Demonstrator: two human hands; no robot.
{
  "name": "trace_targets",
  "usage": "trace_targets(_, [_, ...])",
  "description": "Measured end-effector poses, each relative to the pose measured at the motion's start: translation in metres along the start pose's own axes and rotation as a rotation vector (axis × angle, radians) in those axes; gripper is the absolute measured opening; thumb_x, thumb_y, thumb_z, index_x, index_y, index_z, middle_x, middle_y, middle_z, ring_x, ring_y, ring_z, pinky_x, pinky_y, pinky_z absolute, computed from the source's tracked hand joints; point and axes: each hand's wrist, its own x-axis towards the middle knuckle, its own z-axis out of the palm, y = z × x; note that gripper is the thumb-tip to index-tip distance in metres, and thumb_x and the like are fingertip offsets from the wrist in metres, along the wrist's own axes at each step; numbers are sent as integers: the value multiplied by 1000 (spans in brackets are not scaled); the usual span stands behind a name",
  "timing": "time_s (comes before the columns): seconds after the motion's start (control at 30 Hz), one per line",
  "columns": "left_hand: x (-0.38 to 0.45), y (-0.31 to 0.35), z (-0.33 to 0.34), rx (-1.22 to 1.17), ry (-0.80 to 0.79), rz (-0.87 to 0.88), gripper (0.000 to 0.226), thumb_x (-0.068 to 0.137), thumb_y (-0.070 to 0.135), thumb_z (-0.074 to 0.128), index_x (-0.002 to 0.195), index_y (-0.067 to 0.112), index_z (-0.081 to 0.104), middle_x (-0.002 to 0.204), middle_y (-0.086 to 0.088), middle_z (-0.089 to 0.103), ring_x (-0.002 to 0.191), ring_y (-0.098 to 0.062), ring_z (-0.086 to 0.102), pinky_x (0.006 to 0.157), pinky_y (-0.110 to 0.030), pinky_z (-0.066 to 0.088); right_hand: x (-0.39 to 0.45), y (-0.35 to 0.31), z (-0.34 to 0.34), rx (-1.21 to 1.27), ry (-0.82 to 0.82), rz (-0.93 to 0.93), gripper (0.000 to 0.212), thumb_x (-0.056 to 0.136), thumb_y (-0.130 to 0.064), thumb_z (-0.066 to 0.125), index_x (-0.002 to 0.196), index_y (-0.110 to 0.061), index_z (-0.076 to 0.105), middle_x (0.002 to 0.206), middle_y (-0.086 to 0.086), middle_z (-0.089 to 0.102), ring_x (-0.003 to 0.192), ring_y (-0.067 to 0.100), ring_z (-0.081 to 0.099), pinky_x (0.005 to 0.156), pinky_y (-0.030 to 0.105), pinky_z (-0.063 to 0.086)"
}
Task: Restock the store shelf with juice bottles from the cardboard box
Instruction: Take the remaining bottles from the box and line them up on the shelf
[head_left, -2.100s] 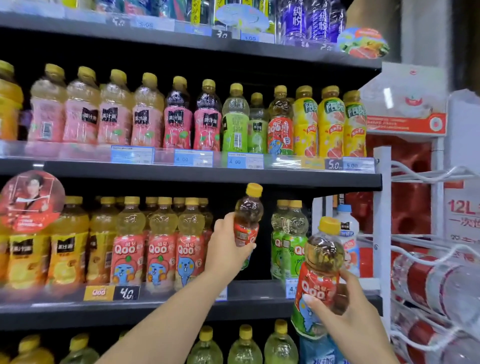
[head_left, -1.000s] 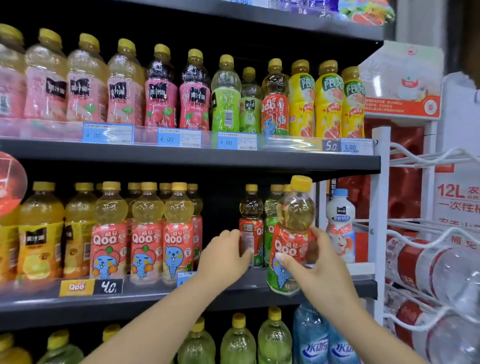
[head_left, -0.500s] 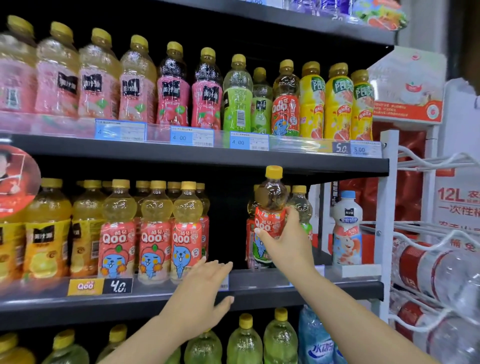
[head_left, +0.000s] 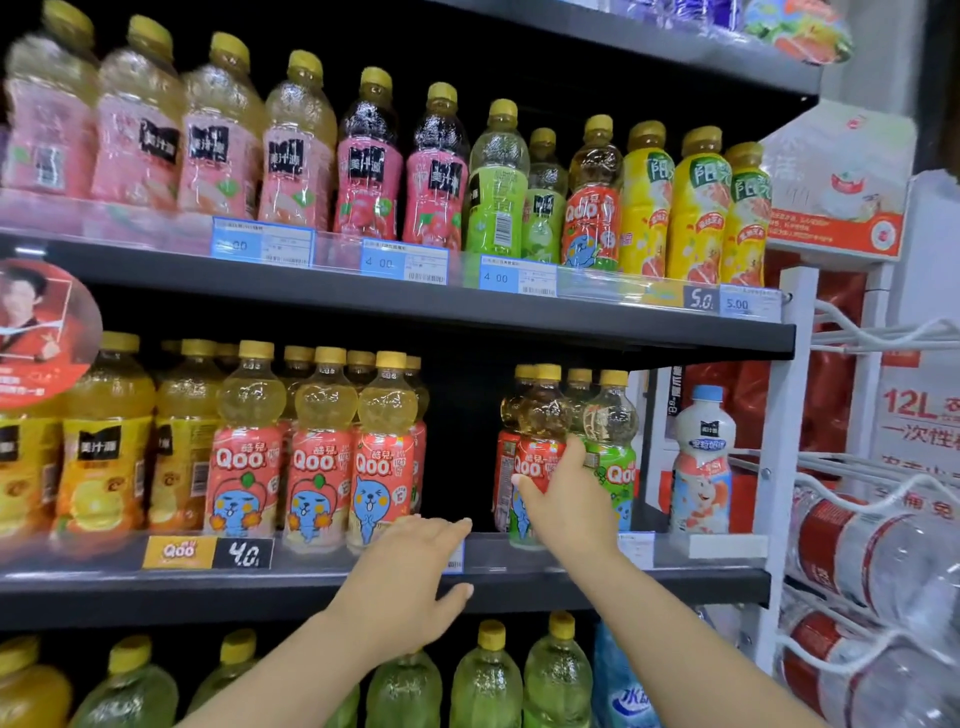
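1. A red-label juice bottle (head_left: 537, 452) is stood on the middle shelf (head_left: 597, 582), at about 3 o'clock from the row of three red-label bottles (head_left: 322, 452), well apart from them.
2. It's gripped low on the label by the right hand (head_left: 566, 499), thumb and fingers curled round it.
3. A green-label bottle (head_left: 613, 457) is packed just beside it at 3 o'clock.
4. The left hand (head_left: 410, 577) is held flat at the shelf's front edge, fingers straight, nothing held.
5. A white bottle (head_left: 701, 462) is parked further off at 3 o'clock.
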Motion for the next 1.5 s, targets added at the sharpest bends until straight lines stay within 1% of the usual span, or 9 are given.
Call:
trace_targets(0.23, [1,2,3,79,24,9,69,93,51,42,151,23,18,145,5,39,136,-18,31,114,-30,19,0,7,0,-41,-31,-2,86,86,-51,60,146,-13,13,98,8,65,84,25,65,62,33,51])
trace_targets(0.3, [-2,3,2,139,30,28,68,92,50,44,149,18,25,140,2,44,133,-20,38,114,-31,20,-8,8,-8,50,-49,-9,83,86,-47,62,147,-13,17,106,6,64,90,23,64,68,33,52])
trace_targets(0.4, [-13,7,-3,242,62,16,68,80,54,54,135,14,52,125,-1,62,117,-20,57,102,-35,41,-36,7,-26,209,-34,-86,69,87,-42,63,143,-19,31,125,-1,58,111,17,59,88,35,52])
trace_targets(0.5, [-39,12,-20,232,151,13,63,81,53,47,129,14,56,123,-2,62,113,-20,59,98,-38,45,-70,1,-43,181,-67,-189,62,87,-47,59,141,-24,38,138,-6,49,122,15,51,98,36,46])
trace_targets(0.8, [-213,-29,-47,306,165,-173,56,86,48,46,120,6,61,118,-11,63,106,-31,59,88,-41,48,-174,-51,-3,289,-410,-408,50,89,-43,59,134,-26,49,134,-8,54,120,14,51,89,23,34])
trace_targets(0.97, [-376,-63,-41,377,-88,-451,62,87,53,49,129,7,51,118,-11,61,103,-33,58,86,-44,49,-277,-96,82,455,-638,-456,51,89,-38,61,136,-23,49,132,-3,57,123,14,51,88,22,35])
trace_targets(1.13, [-522,-83,-27,408,-266,-712,60,83,53,40,121,10,58,107,-10,66,93,-32,63,80,-39,51,-397,-132,157,498,-880,-471,55,87,-36,64,137,-22,47,130,1,59,121,17,54,90,22,35])
trace_targets(1.27, [-605,-89,-13,354,-347,-911,63,82,56,37,118,11,61,110,-11,66,95,-33,64,82,-42,51,-477,-145,206,418,-1053,-448,57,86,-40,64,138,-23,45,129,4,60,120,22,55,94,33,44])
trace_targets(1.5, [-723,-93,25,275,-523,-1213,81,82,70,26,140,15,40,131,-6,56,119,-26,51,98,-40,40,-566,-145,284,228,-1292,-454,56,90,-40,59,139,-17,44,136,6,54,125,25,50,98,34,42])
